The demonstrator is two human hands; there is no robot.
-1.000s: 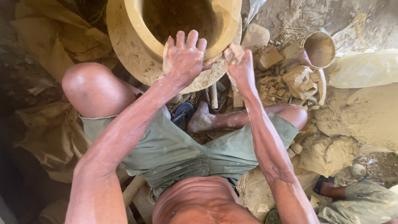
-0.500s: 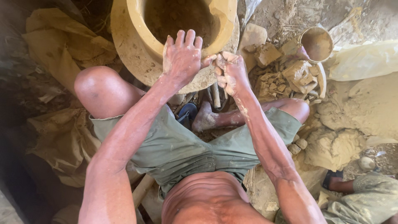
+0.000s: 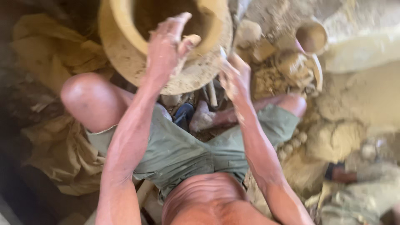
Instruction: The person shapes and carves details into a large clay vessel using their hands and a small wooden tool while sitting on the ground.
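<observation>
Head view: your two clay-smeared hands at a big clay pot in the upper middle of the frame.

Your left hand [image 3: 166, 48] lies against the near wall of the clay pot [image 3: 125, 46], fingers stretched and slightly spread over the rim, gripping nothing. Your right hand [image 3: 235, 77] is blurred, just right of the pot's lower edge; its fingers look loosely curled, and you cannot tell whether they hold any clay. A small round cup [image 3: 311, 36] sits at upper right, with lumps of clay [image 3: 333, 139] on the ground at right. Your knee [image 3: 89, 100] is at left, below the pot.
</observation>
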